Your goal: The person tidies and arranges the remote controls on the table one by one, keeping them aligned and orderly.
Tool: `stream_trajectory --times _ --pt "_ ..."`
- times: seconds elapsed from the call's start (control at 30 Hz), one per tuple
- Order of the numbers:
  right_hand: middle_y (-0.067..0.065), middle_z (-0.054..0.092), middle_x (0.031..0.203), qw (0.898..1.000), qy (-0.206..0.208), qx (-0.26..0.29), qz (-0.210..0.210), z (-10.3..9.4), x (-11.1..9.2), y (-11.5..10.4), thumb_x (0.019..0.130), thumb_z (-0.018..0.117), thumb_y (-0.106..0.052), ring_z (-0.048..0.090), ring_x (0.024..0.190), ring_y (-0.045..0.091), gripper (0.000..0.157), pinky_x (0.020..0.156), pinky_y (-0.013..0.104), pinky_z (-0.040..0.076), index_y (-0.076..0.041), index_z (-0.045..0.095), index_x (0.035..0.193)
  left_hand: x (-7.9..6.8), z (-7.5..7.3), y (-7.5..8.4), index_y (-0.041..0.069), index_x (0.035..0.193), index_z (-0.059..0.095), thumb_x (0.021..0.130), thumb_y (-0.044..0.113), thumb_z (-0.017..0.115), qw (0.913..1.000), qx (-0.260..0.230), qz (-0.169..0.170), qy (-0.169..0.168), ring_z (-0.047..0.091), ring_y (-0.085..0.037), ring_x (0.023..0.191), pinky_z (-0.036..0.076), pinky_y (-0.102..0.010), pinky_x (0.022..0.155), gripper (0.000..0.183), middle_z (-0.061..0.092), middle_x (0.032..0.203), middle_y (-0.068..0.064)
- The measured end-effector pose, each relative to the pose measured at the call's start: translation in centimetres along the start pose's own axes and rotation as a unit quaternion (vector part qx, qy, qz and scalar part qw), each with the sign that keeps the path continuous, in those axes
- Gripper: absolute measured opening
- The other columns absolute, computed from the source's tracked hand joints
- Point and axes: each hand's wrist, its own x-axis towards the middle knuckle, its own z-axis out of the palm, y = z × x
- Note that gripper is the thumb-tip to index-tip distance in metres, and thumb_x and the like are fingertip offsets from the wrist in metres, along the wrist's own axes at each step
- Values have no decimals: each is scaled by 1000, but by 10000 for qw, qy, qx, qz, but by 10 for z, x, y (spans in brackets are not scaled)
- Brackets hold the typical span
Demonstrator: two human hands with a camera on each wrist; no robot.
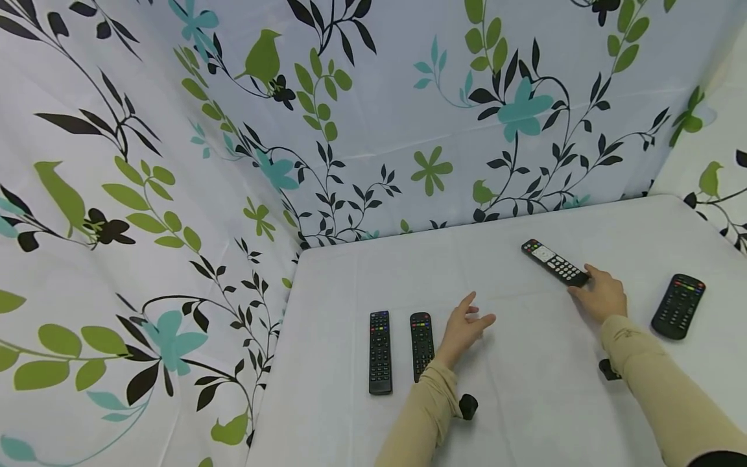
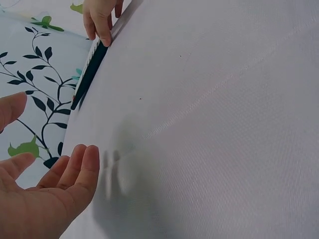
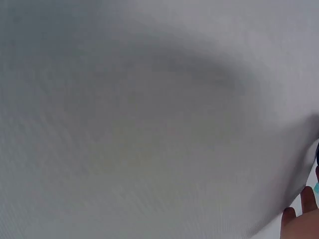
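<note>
My right hand [image 1: 601, 295] grips the near end of a black remote control [image 1: 554, 263] with light buttons, toward the back right of the table. The left wrist view shows this remote [image 2: 89, 74] edge-on, with the right hand's fingers [image 2: 102, 27] at its upper end. My left hand [image 1: 463, 327] is over the middle of the table, fingers spread and nothing in them. Close to its left is a slim black remote control [image 1: 421, 340], its lower end hidden by the left wrist. Only a few fingers [image 3: 308, 201] enter the right wrist view, at the lower right corner.
Left of the slim remote lies a longer black remote control [image 1: 380, 353]. A wide black remote control [image 1: 679, 306] lies right of my right forearm. White cloth covers the table [image 1: 502, 415]. Curtains [image 1: 373, 130] printed with leaves and birds stand around its left, back and right sides.
</note>
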Motion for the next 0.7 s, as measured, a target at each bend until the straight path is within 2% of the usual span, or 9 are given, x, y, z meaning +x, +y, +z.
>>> stream_trajectory --times 0.17,0.27,0.43,0.7 --pt "36 36 123 9997 -75 -214 53 5 -6 -5 81 52 -43 31 107 55 72 86 62 26 6 32 130 0 6 2 37 129 38 74 33 67 9998 -141 81 -129 55 -8 80 50 -23 65 63 51 115 -9" --pt "36 35 122 9993 -126 -301 169 10 -10 -8 80 51 -47 28 107 55 73 86 61 23 6 35 128 0 9 4 41 128 37 75 32 66 9994 -235 105 -224 58 -12 79 51 -24 67 62 50 116 -9" --pt "35 36 120 9994 -57 -192 284 19 -15 -14 78 53 -49 26 108 54 73 87 60 20 6 40 125 0 16 5 45 126 37 74 30 68 9984 -474 -78 -307 61 -22 77 51 -27 68 62 50 116 -8" --pt "31 40 118 9995 -115 57 298 31 -30 -33 75 56 -52 25 108 49 77 87 60 18 5 41 124 0 23 7 45 124 39 74 30 68 9960 -774 -371 -256 61 -24 80 52 -33 73 60 51 114 -7"
